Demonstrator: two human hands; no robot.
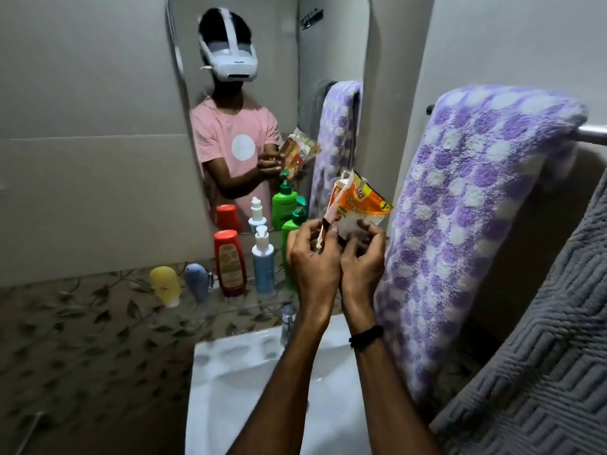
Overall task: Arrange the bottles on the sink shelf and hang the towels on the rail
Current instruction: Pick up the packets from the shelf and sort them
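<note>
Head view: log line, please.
left hand, right hand: pinch orange sachet | red bottle, blue bottle: upright | purple towel: over rail

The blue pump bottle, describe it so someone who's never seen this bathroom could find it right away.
Below the wall mirror runs a leaf-patterned shelf behind the sink. Upright there, the blue pump bottle stands between a red bottle and a green bottle. Only it has a pale blue body and white pump.

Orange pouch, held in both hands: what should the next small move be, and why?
Probably set the orange pouch down on the shelf beside the green bottle. Both the left hand and right hand pinch it above the sink, so neither is free for bottles or towels.
</note>
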